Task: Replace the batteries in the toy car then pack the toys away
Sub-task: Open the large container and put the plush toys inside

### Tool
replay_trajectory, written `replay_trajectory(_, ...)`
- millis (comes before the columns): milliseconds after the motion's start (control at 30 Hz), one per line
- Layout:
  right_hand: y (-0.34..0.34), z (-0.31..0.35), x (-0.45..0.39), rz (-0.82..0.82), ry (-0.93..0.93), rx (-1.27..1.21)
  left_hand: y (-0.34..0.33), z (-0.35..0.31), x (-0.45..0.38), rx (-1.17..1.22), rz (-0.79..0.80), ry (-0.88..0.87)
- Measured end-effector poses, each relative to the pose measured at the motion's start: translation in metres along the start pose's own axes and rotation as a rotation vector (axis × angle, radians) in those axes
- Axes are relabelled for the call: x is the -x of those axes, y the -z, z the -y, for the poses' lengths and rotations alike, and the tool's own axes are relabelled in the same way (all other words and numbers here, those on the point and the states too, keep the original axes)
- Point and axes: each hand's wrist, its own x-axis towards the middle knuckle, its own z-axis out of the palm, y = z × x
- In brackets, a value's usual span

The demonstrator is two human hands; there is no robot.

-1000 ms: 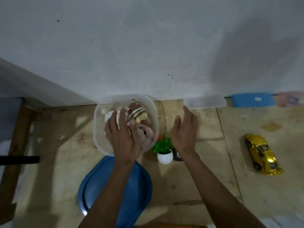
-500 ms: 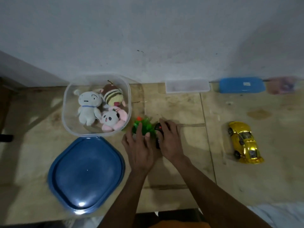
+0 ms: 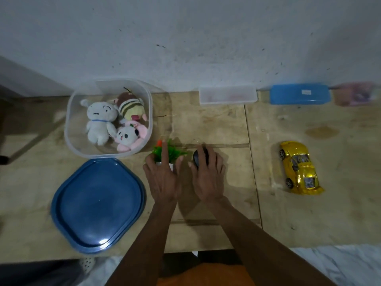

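Rough plywood forms the counter (image 3: 216,124), set against a scuffed white wall. Toward its left rear stands a clear plastic tub (image 3: 71,112) holding three soft toys: a white plush dog (image 3: 99,120), a brown-and-yellow striped plush (image 3: 129,106) and a pink-and-white panda plush (image 3: 128,137). Its blue lid (image 3: 99,205) lies flat just in front of the tub. Against the wall sit a shallow clear tray (image 3: 227,95), contents unclear, and a closed blue case (image 3: 300,93). The left hand (image 3: 162,178) grips a small potted plant (image 3: 171,152), fingers wrapped round the white pot with the index finger straight up over the leaves. The right hand (image 3: 208,174) curls over a dark remote control (image 3: 198,156) on the counter. The yellow toy car (image 3: 299,167) rests untouched, well to the right.
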Motion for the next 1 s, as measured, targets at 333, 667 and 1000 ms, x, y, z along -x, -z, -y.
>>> replay_trajectory(333, 0.024, 0.005, -0.004, -0.156, 0.016, -0.215, 0.04, -0.015, 0.011, 0.21, -0.136, -0.087)
replay_trajectory(667, 0.043, 0.188, -0.058, -0.154, 0.251, -0.388, 0.144, 0.046, -0.101, 0.172, -0.374, -0.101)
replay_trajectory(1000, -0.003, 0.229, -0.097, -0.004, 0.105, -0.1, 0.132, 0.07, -0.15, -0.072, -0.055, -0.012)
